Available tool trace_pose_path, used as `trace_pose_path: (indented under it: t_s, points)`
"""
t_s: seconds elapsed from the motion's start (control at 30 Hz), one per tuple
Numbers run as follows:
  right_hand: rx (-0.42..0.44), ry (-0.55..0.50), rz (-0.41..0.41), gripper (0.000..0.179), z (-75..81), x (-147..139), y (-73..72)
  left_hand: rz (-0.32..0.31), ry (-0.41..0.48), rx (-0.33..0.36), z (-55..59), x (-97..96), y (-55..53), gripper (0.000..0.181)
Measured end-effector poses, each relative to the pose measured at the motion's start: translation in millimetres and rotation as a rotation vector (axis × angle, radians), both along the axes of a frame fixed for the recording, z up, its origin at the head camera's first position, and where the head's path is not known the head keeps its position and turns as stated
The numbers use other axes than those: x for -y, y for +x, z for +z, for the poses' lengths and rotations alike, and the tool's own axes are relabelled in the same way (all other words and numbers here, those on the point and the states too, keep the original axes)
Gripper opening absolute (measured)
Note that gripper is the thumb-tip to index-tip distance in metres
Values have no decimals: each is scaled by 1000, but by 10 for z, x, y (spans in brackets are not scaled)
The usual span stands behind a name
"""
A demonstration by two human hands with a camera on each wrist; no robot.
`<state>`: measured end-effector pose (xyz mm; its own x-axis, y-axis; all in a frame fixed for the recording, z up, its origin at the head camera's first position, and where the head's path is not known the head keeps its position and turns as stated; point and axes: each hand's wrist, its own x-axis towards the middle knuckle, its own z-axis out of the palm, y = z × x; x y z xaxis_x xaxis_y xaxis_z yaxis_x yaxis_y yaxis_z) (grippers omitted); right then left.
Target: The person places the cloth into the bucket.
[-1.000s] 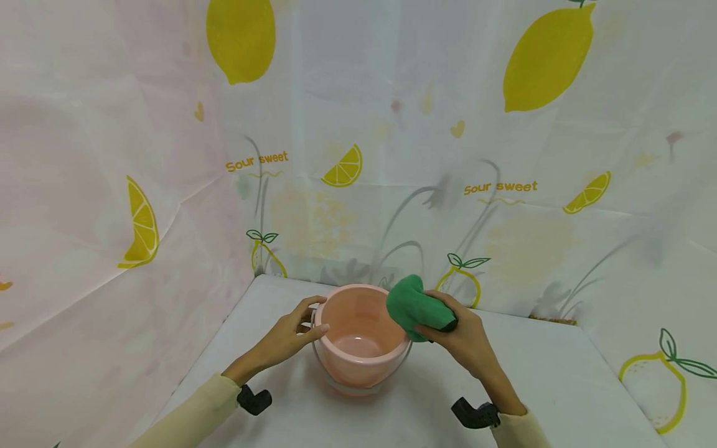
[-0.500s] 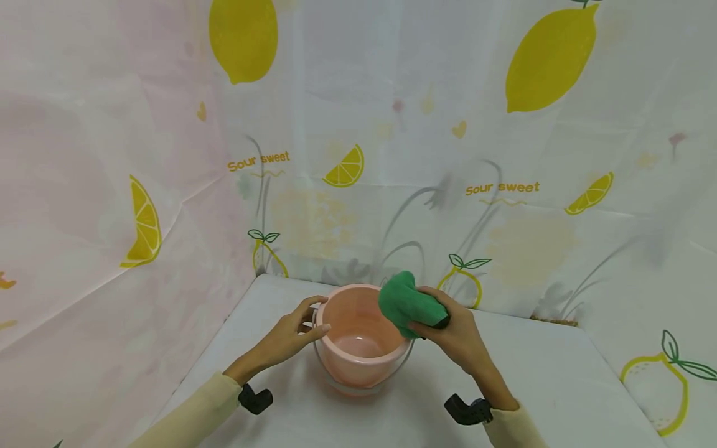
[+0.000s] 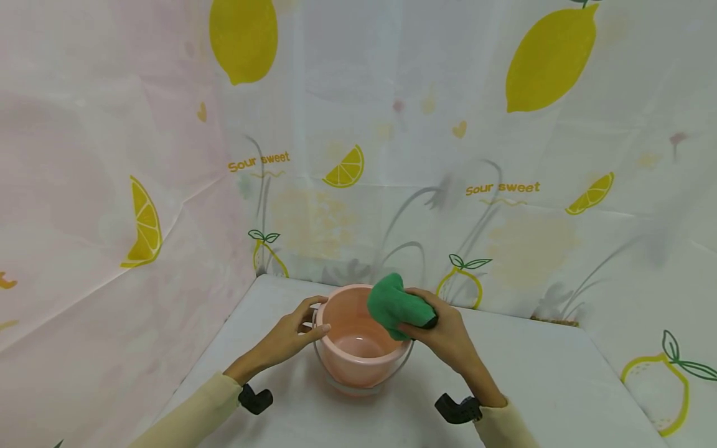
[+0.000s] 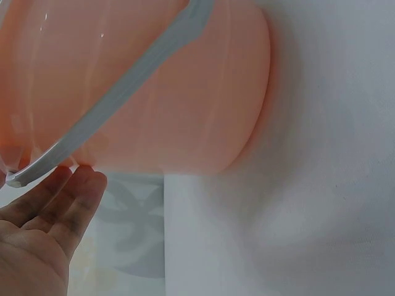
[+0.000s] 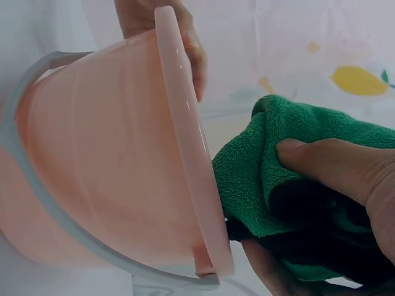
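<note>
A pink bucket (image 3: pixel 358 370) with a grey handle (image 3: pixel 358 391) stands upright on the white table. My left hand (image 3: pixel 282 339) holds its left side, the thumb over the rim and the other fingers against the outer wall. In the left wrist view, the fingertips (image 4: pixel 92 179) touch the wall beside the handle's end. My right hand (image 3: pixel 442 333) grips a bunched green terry cloth (image 3: pixel 394 305) over the bucket's right rim. Dark folds show on the underside of the cloth (image 5: pixel 247 179) in the right wrist view, where it overlaps the rim; part of its lower side is hidden.
The white tabletop (image 3: pixel 532 379) spreads around the bucket. Behind and to the left hang lemon-printed sheets (image 3: pixel 392 155), which meet the table's back and left edges. The handle hangs down along the bucket's near side.
My right hand has moved left with the green cloth, from beside the right rim to over the bucket's opening. The left hand and bucket have stayed in place.
</note>
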<state>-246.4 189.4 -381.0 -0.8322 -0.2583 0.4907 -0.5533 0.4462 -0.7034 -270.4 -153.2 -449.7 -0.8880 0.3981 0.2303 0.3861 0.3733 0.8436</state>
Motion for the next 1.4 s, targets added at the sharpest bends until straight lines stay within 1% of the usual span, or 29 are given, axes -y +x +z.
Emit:
trace_pose_path:
  t_s: [0.13, 0.3, 0.53, 0.77, 0.93, 1.1, 1.4]
  points:
    - [-4, 10, 4, 63, -4, 34, -1, 2, 1, 4, -1, 0, -1, 61]
    - [12, 19, 7, 64, -11, 77, 5, 6, 0, 12, 11, -4, 10, 61]
    - [28, 25, 17, 66, -42, 136, 2, 11, -8, 13, -9, -1, 7, 61]
    - [5, 39, 36, 67, -57, 206, -15, 12, -7, 5, -19, 0, -2, 60]
    - [-20, 75, 57, 68, -65, 251, -26, 6, -5, 0, -14, -4, 2, 61]
    - [-26, 109, 68, 69, -76, 286, -41, 5, -5, 3, -20, 0, 0, 61]
    - [42, 144, 76, 68, -42, 336, -26, -4, -1, -6, -29, 6, -9, 60]
